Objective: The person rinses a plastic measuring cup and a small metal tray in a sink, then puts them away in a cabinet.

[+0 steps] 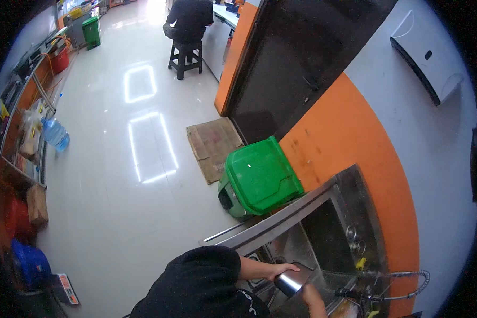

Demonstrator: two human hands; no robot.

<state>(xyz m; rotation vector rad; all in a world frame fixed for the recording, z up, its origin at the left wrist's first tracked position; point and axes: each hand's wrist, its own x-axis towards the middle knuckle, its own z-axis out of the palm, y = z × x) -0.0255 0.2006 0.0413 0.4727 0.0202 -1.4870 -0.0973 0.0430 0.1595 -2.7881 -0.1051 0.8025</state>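
My left hand (283, 271) is wrapped around a shiny stainless steel cup or canister (291, 283), which is tilted over the metal sink (304, 216). My right hand (311, 295) meets the lower right end of the cup. Its fingers are hidden there, so whether they grip the rim or reach inside cannot be told. Just right of the hands is a spring-hose faucet (415, 274). A thin streak that looks like water runs from near it towards the cup.
Beyond the sink rim stands a green lidded bin (262, 177), beside flattened cardboard (210, 143) and a dark door (290, 59). A person (190, 20) sits on a black stool (185, 57) farther off. A water jug (55, 134) and shelving line the left side.
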